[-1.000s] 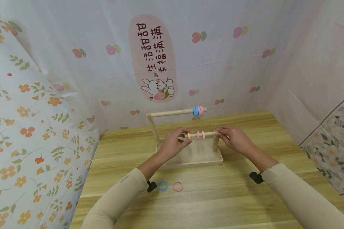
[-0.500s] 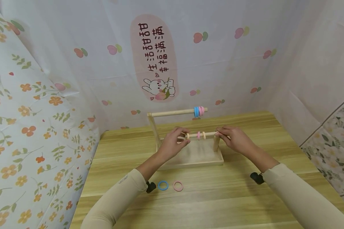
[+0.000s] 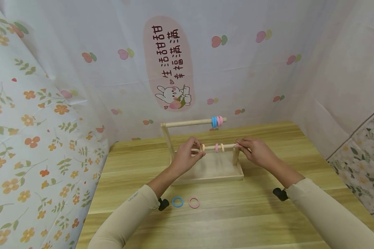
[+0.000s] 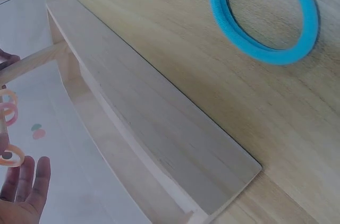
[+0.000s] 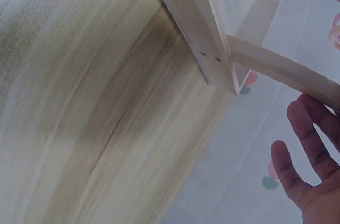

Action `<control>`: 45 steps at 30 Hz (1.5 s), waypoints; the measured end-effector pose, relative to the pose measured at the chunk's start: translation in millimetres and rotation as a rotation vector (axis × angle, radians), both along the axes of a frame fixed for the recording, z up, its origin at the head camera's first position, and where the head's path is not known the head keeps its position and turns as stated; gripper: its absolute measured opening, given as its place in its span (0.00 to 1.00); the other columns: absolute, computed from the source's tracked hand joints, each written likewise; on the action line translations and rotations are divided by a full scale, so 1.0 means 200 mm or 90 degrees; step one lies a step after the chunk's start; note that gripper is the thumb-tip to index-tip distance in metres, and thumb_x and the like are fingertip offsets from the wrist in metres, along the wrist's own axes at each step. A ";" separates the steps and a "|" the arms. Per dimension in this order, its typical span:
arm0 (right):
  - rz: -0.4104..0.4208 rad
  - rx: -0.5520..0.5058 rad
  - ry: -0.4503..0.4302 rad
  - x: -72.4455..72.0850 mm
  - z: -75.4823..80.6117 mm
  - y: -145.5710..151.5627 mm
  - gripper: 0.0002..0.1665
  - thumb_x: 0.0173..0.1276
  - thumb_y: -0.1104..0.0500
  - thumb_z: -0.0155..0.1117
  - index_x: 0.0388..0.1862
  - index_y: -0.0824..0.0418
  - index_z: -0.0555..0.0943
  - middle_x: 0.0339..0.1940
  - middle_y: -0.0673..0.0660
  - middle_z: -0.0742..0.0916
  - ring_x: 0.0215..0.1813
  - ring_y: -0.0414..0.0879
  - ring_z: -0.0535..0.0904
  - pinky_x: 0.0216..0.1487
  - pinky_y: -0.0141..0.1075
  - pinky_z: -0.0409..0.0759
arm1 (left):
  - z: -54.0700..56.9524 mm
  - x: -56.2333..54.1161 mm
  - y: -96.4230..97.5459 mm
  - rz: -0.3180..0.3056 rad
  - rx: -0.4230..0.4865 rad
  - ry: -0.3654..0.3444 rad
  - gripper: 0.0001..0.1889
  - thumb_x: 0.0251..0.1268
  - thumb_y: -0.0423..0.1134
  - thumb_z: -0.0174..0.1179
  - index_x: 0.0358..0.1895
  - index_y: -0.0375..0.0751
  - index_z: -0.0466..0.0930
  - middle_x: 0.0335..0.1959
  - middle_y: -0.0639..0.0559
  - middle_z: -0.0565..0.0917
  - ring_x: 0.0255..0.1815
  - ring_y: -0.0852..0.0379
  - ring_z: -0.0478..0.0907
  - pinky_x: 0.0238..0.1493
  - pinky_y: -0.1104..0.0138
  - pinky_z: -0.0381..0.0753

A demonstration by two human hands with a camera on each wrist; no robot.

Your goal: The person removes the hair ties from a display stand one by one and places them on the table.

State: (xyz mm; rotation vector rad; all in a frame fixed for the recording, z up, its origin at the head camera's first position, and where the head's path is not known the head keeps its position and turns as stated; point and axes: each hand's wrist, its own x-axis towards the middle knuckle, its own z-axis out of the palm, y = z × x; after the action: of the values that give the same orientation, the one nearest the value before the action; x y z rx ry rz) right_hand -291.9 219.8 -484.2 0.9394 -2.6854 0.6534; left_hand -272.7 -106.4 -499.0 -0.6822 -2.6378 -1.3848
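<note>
A wooden stand with a tray base carries two horizontal rods. At the free left end of the lower rod, my left hand pinches a pale orange hair tie between thumb and fingers. A pink hair tie and another orange hair tie sit farther right on this rod. My right hand holds the rod's right end, at the top of the short post. In the right wrist view, that hand's outer fingers extend beside the post.
Blue hair ties and pink hair ties hang near the right end of the upper rod. A loose blue hair tie and a loose pink one lie on the wooden table before the stand. A printed curtain hangs behind.
The left hand has drawn the orange hair tie slightly left, to the tip of the lower rod. The right hand stays at the post. The view has shifted a little.
</note>
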 end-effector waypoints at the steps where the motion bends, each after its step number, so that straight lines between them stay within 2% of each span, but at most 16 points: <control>1: 0.001 0.000 -0.001 0.00 0.00 0.00 0.18 0.78 0.67 0.72 0.62 0.75 0.88 0.57 0.73 0.92 0.50 0.67 0.93 0.49 0.58 0.92 | 0.00 0.00 0.00 0.000 -0.002 0.003 0.13 0.76 0.34 0.73 0.52 0.39 0.76 0.63 0.41 0.87 0.61 0.44 0.90 0.55 0.69 0.92; 11: 0.014 0.002 0.016 0.00 0.00 0.00 0.18 0.77 0.67 0.73 0.62 0.74 0.88 0.56 0.72 0.93 0.51 0.67 0.93 0.49 0.58 0.92 | -0.02 0.01 -0.05 0.021 -0.021 0.019 0.06 0.79 0.37 0.71 0.49 0.44 0.83 0.64 0.46 0.86 0.62 0.48 0.89 0.56 0.69 0.92; 21: 0.019 -0.001 0.021 -0.01 -0.01 -0.01 0.17 0.77 0.67 0.73 0.61 0.75 0.89 0.56 0.72 0.92 0.49 0.66 0.93 0.47 0.57 0.93 | 0.00 0.04 -0.11 0.043 -0.009 0.016 0.04 0.79 0.35 0.71 0.49 0.41 0.86 0.64 0.45 0.86 0.60 0.48 0.89 0.56 0.67 0.92; 32: 0.005 0.013 0.004 0.00 0.00 0.00 0.18 0.78 0.66 0.72 0.61 0.74 0.88 0.58 0.73 0.92 0.55 0.70 0.92 0.54 0.61 0.91 | 0.01 0.07 -0.15 0.053 -0.015 0.021 0.04 0.79 0.35 0.71 0.46 0.40 0.86 0.64 0.44 0.87 0.62 0.46 0.88 0.57 0.66 0.92; 36: 0.009 0.014 0.004 -0.01 0.01 0.00 0.17 0.78 0.66 0.72 0.61 0.74 0.88 0.58 0.73 0.92 0.56 0.71 0.91 0.55 0.62 0.91 | 0.02 0.08 -0.16 0.050 -0.022 0.019 0.04 0.78 0.35 0.71 0.46 0.41 0.86 0.64 0.44 0.88 0.63 0.47 0.88 0.58 0.64 0.93; 42: 0.020 0.011 0.017 -0.01 0.02 0.01 0.17 0.77 0.67 0.72 0.60 0.75 0.88 0.56 0.73 0.92 0.55 0.71 0.91 0.54 0.63 0.91 | 0.01 0.11 -0.17 0.035 -0.048 0.032 0.05 0.75 0.34 0.74 0.45 0.41 0.87 0.60 0.44 0.89 0.56 0.47 0.90 0.58 0.57 0.94; 45: 0.022 0.012 0.017 -0.01 0.01 0.01 0.17 0.77 0.68 0.72 0.60 0.75 0.88 0.56 0.74 0.92 0.55 0.71 0.91 0.54 0.62 0.91 | 0.00 0.11 -0.18 0.028 -0.052 0.035 0.05 0.74 0.35 0.75 0.45 0.41 0.87 0.59 0.45 0.90 0.54 0.46 0.91 0.58 0.57 0.94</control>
State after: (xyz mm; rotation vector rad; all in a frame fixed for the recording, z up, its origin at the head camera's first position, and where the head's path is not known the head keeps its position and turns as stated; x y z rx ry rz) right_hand -293.8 221.6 -481.6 0.9932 -2.6617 0.6194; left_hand -249.8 -142.2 -498.5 -0.6572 -2.6621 -1.2356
